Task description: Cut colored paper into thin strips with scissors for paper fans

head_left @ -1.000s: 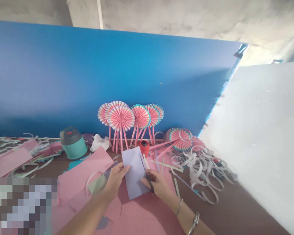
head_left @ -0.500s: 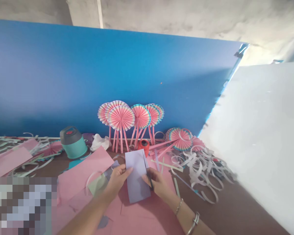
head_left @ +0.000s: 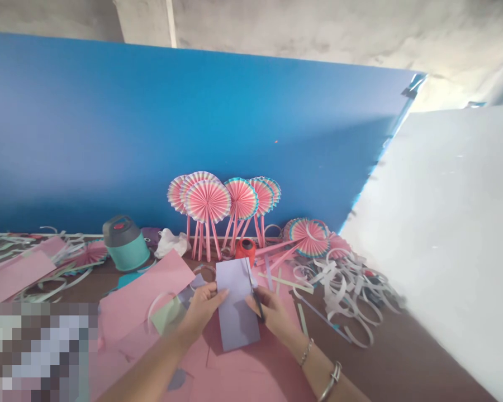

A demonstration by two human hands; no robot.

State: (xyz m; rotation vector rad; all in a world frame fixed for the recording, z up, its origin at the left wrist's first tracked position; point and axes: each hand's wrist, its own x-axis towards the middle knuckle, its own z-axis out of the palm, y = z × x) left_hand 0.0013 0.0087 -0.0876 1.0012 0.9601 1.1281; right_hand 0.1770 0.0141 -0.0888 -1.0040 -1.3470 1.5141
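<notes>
A lavender paper rectangle (head_left: 238,310) is held up over pink sheets (head_left: 235,374) on the table. My left hand (head_left: 203,307) pinches its left edge, thumb on the front and fingers behind. My right hand (head_left: 272,312) is closed round dark scissors (head_left: 257,306) at the paper's right edge. One thin blade lies upright along that edge near the top. A narrow strip shows to the right of the blade. My right fingers partly hide the scissor handles.
Pink pleated paper fans (head_left: 208,202) stand at the back by a blue panel (head_left: 218,111). A red spool (head_left: 246,250), teal container (head_left: 128,248) and white plastic (head_left: 171,243) sit nearby. Curled paper strips (head_left: 339,285) heap at right.
The lavender paper has shifted slightly down and right. The scissors and my right hand have also moved slightly right. My left hand keeps its pinch.
</notes>
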